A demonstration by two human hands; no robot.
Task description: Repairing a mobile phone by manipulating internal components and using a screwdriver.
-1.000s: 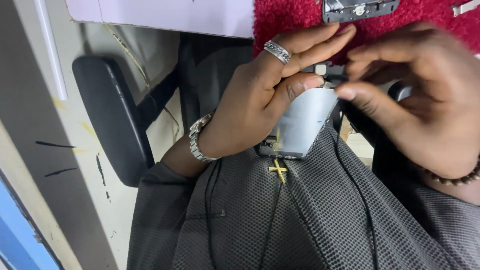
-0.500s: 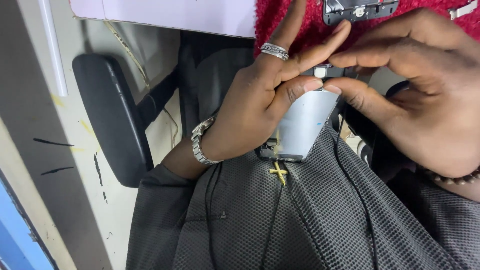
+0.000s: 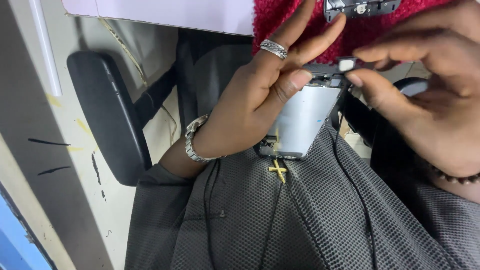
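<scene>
Silver phone panel (image 3: 300, 120) gripped by left hand (image 3: 250, 115); right hand (image 3: 430, 100) pinches small part (image 3: 346, 64) at its top edge.

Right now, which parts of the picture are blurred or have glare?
Head view: the right hand and the small part it pinches look soft; the metal plate in the left hand shows a pale sheen; the mesh shirt is sharp.

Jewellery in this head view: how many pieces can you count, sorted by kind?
Ring: 1, silver, on the left hand, ring
Wristband: 1, silver metal links
Bead bracelet: 1, dark, on the right hand, bracelet
Cross pendant: 1, gold
Total: 4
The left hand holds an opened phone panel; the right fingers pinch a small square part.
</scene>
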